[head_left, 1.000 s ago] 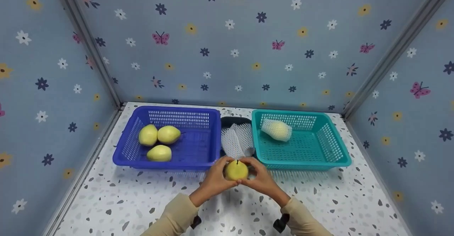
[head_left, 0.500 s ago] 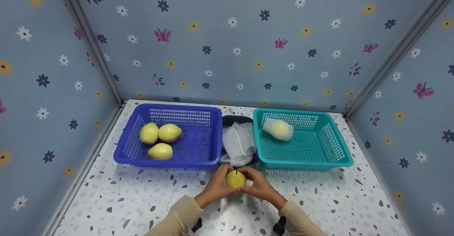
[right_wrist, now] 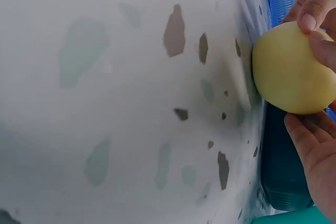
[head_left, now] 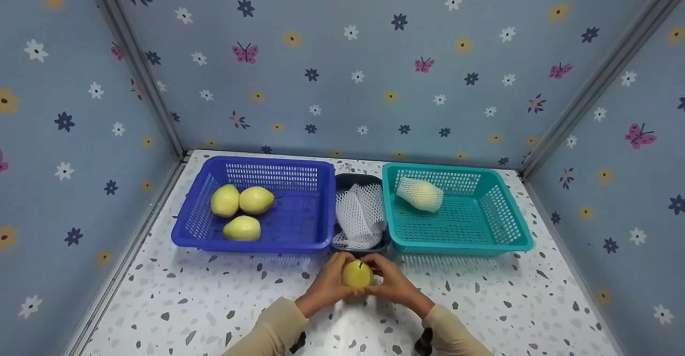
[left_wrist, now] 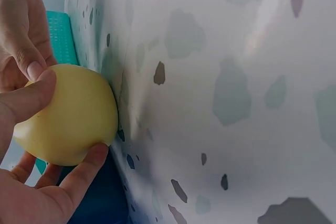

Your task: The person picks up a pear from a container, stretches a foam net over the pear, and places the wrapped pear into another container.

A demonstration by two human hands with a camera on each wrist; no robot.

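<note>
Yellow pear (head_left: 357, 274) held between left hand (head_left: 327, 283) and right hand (head_left: 395, 283), clock read from the pear in the head view.
Left hand at 9 o'clock, right hand at 3, both with fingers curved around the fruit, thumb tips together at 6; stem upward; pear low over the speckled tabletop (head_left: 481, 302), contact not certain. At 12, just beyond the fingers: dark bin (head_left: 358, 177) containing white foam nets (head_left: 354, 214). At 10: blue basket (head_left: 294, 217), slotted walls, with three bare pears (head_left: 256, 201) grouped toward its 9 o'clock side. At 2: teal basket (head_left: 455, 233), with one netted pear (head_left: 421, 194) toward its 10 o'clock corner. Behind, at 12: blue floral panel (head_left: 342, 93).
</note>
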